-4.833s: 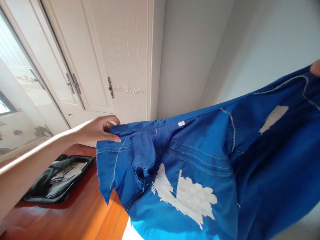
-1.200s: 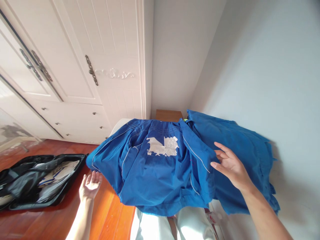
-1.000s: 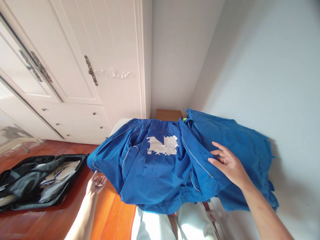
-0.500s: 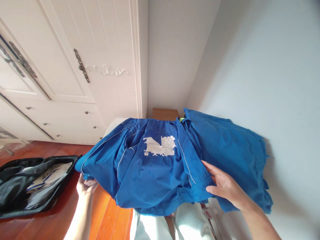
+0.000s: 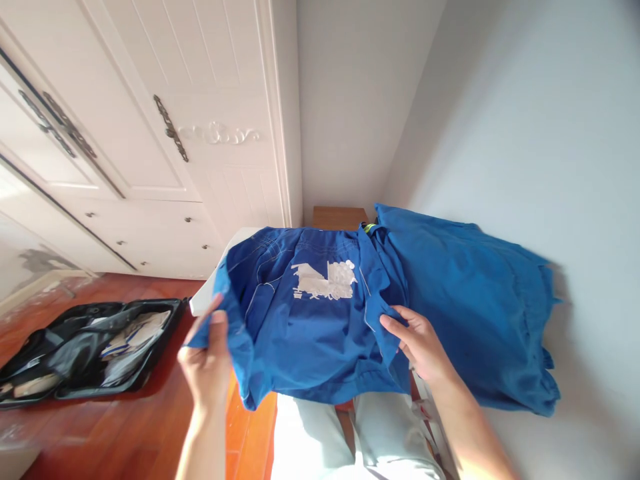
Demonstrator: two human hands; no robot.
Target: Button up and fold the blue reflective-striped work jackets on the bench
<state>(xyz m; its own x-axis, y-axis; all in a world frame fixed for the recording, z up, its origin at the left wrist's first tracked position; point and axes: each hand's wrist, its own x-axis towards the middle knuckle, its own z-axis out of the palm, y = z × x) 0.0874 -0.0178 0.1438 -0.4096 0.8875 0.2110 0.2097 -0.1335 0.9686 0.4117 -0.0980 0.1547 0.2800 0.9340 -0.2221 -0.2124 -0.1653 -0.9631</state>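
Drawing blue garment (image 5: 320,347) inward, hands (image 5: 207,357) (image 5: 420,343) closer

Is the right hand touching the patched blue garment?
Touching: the head view shows the right hand pinching the patched blue garment between thumb and fingers.

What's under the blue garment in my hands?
A white surface shows left of the blue garment, and light trouser legs past its near edge. Whatever else lies beneath is covered.
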